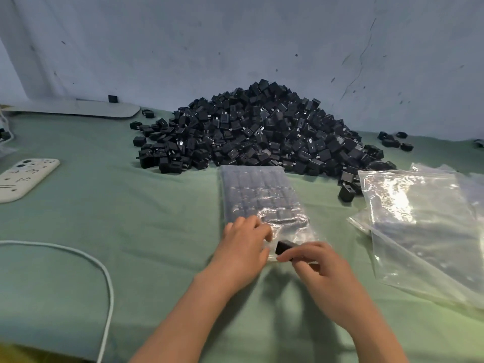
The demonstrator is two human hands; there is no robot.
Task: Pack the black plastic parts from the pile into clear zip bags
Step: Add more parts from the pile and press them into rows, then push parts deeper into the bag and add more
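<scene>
At lower center, my left hand (246,247) pins the filled zip bag's (262,197) mouth open while my right hand (314,260) pinches a black part (284,247) to slide in, pile (262,132) behind.

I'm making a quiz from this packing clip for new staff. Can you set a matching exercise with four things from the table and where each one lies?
Things:
1. pile of black parts
2. phone
3. empty zip bags
4. white cable

Places:
A. far left of the green cloth
B. right side, stacked
C. back centre, against the wall
D. near left, curving toward the front edge

Pairs: 1-C, 2-A, 3-B, 4-D
</scene>
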